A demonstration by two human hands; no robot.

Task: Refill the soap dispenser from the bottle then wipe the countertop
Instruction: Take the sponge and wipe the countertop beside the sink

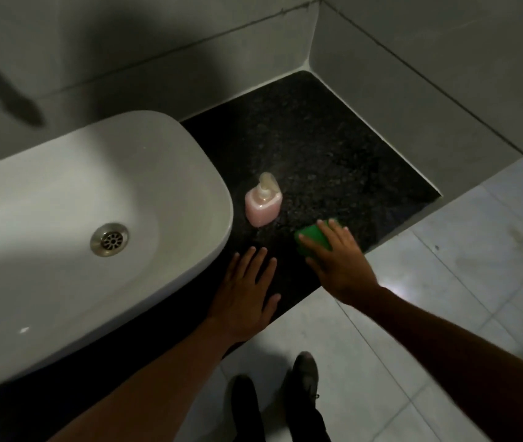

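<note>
A pink soap dispenser (263, 202) with a pale pump head stands upright on the dark speckled countertop (317, 148), just right of the basin. My right hand (336, 260) lies flat on a green sponge (312, 234) near the counter's front edge, fingers spread over it. My left hand (247, 295) rests palm-down on the counter beside the basin, fingers apart, holding nothing. No refill bottle is in view.
A white oval basin (62, 218) with a metal drain (109, 239) fills the left side. Grey tiled walls (413, 59) enclose the counter at the back and right. Pale floor tiles (445, 282) and my shoes (304, 371) show below.
</note>
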